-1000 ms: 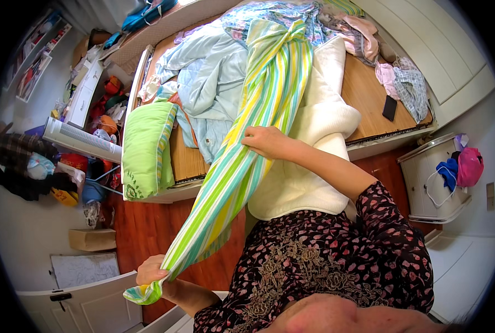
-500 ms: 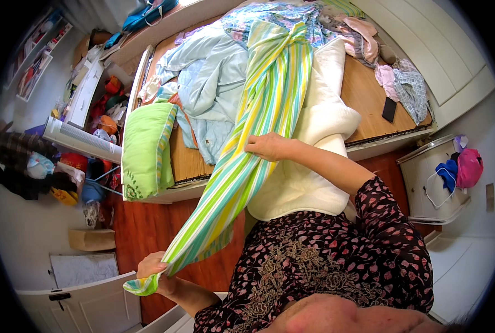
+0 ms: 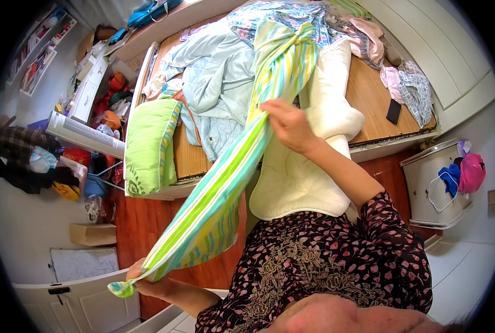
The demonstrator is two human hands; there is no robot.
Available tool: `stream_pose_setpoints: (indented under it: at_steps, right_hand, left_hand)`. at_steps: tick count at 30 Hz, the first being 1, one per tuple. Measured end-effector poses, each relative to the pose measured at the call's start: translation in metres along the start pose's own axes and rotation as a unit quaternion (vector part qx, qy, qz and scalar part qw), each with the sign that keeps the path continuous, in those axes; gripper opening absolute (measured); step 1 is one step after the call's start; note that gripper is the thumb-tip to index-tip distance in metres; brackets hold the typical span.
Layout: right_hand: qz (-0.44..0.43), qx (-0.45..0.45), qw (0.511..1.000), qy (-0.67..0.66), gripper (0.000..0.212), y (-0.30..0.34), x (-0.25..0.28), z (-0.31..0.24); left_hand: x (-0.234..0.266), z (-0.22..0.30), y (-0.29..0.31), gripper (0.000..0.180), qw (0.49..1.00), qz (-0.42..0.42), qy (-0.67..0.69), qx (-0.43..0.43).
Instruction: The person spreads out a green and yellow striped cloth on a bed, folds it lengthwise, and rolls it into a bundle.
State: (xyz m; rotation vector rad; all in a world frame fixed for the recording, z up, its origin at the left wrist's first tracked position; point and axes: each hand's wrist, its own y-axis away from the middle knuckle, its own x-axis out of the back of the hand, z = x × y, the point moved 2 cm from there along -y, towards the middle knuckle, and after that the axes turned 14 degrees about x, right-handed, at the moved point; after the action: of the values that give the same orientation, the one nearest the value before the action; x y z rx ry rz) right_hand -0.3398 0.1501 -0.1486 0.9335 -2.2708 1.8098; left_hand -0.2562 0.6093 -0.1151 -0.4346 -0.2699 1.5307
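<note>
A long striped cloth [image 3: 217,177] in green, yellow, teal and white stretches diagonally from the bed to my lower left. My left hand [image 3: 142,277] is closed around its near end, and a small corner sticks out past the fingers. Farther up, my right hand [image 3: 289,126] pinches the cloth's edge. The far end lies bunched and twisted on the bed. Beneath my right forearm a cream padded cover [image 3: 297,183] drapes over the bed's edge down to my lap. Left of the cloth lies a rumpled light blue quilt [image 3: 217,72].
A green pillow [image 3: 150,147] rests at the bed's near left corner. On the bare wooden bed board [image 3: 364,105] lie a dark phone [image 3: 393,111] and some clothes. A cabinet [image 3: 433,180] stands at right. Clutter and a white rolled tube [image 3: 86,133] are at left.
My right hand has moved up and slightly right along the cloth, lifting its edge. My left hand has pulled the near end farther left, and the cloth between them is spread wider and tauter.
</note>
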Motion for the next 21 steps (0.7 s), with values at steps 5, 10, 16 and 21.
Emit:
stream_pose_setpoints:
  at_steps: [5, 10, 16, 21]
  right_hand:
    - [0.032, 0.147, 0.987, -0.061, 0.023, -0.030, 0.078, -0.100]
    - [-0.103, 0.044, 0.987, -0.119, 0.006, -0.015, 0.068, -0.091]
    - [-0.247, 0.094, 0.943, -0.203, 0.010, 0.012, 0.033, -0.084]
    - [-0.442, -0.100, 0.891, 0.022, 0.022, 0.070, 0.003, -0.007]
  left_hand:
    - [-0.008, 0.024, -0.027, 0.041, 0.964, 0.247, -0.095, -0.003]
    - [-0.027, 0.005, -0.045, 0.041, 0.965, 0.166, -0.199, -0.039]
    - [-0.080, 0.006, -0.038, 0.038, 0.986, 0.161, 0.042, 0.028]
    - [-0.071, 0.012, -0.038, 0.037, 0.984, 0.127, 0.109, 0.059]
